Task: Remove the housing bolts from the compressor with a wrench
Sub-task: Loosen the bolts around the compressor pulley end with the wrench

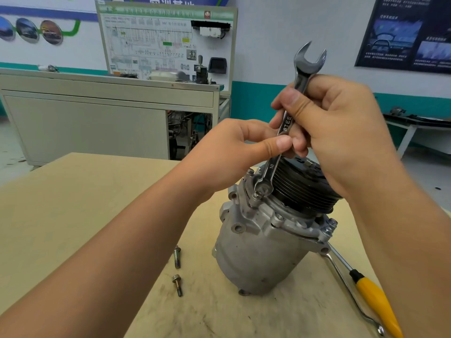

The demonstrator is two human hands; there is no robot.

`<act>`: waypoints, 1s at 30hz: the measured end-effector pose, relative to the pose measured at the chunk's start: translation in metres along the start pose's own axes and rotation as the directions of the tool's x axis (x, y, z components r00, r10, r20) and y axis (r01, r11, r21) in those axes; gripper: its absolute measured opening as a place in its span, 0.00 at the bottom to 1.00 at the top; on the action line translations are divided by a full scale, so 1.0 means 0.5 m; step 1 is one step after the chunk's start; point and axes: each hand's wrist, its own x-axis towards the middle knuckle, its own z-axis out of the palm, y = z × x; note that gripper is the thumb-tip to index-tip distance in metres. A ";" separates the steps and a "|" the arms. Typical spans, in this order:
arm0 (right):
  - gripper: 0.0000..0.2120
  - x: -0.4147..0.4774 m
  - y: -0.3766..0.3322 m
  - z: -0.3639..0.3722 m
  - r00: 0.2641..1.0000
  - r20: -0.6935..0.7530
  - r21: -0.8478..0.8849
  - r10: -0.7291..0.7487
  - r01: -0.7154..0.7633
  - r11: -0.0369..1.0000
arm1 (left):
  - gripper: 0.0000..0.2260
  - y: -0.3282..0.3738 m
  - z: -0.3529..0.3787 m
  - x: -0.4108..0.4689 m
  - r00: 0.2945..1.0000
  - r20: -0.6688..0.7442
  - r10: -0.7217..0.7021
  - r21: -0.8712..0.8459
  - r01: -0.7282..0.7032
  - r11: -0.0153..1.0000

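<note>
Training workshop, tan bench (73, 215). compressor (263, 247) stands on end, pulley (302, 189) up, on the bench's right half, midway between far and near edges. wrench (285, 125) ring end sits over a housing bolt (258, 196) on the flange below the pulley, shank near upright. left hand (234, 152) fingers pinch the shank low. right hand (341, 132) fingers are curled round it higher.

Advice: seat the ring fully on the hex before loading, since at this steep angle it can ride up and round the head. Short swings, reseat. Body is freestanding, so brace it.

Two removed bolts (177, 257) lie left of the base. More flange bolts (328, 230) remain on the right side.

Shank reads "STEE", the rest covered, and "10" near the ring. Wiring board (166, 40) behind shows "HV"; the rest is blurred. Yellow-handled screwdriver (375, 303) lies by the right edge.
</note>
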 end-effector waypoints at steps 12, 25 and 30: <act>0.09 -0.005 0.000 0.010 0.997 -0.042 -0.055 -0.063 0.060 0.997 | 0.09 -0.004 -0.006 0.001 1.000 -0.002 0.000 -0.033 0.000 0.999; 0.10 -0.004 -0.016 0.011 0.997 -0.035 -0.107 -0.065 0.061 0.992 | 0.09 -0.003 -0.002 -0.001 1.000 0.001 0.027 -0.055 -0.027 0.998; 0.10 -0.003 -0.014 0.011 0.997 -0.034 -0.110 -0.062 0.058 0.992 | 0.08 -0.007 0.000 -0.001 1.000 -0.001 0.024 -0.071 -0.024 0.997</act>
